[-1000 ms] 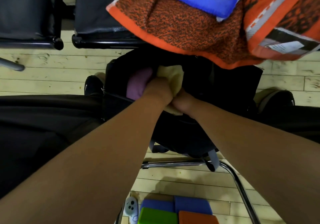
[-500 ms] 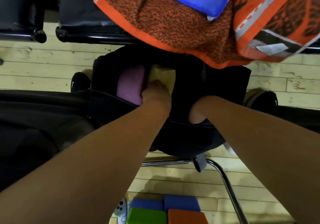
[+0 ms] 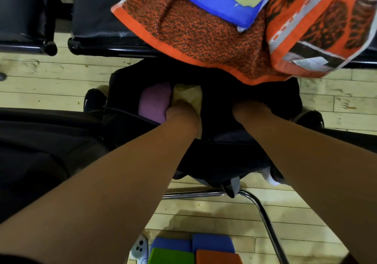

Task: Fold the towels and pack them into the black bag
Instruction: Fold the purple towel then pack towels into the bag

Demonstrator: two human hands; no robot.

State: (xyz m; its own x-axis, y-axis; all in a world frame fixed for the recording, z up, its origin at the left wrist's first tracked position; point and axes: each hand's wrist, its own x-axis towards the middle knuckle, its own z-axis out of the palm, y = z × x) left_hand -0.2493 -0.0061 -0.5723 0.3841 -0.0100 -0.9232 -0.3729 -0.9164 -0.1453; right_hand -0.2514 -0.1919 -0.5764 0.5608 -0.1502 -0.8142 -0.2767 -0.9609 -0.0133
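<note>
Hands apart, both down in the bag (image 3: 214,161).
Left hand (image 3: 181,114) pushes the yellow towel (image 3: 189,94) beside the purple towel (image 3: 155,102); right hand (image 3: 248,110) has hidden fingers. Grips: cannot tell.

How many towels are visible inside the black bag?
2: purple towel at the opening's left; pale yellow towel beside it, under the left hand. Others may be hidden deeper.

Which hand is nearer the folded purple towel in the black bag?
Left. The left hand is against the folded purple towel, atop the pale yellow towel; the right hand reaches into the black bag farther right, apart from it.
</note>
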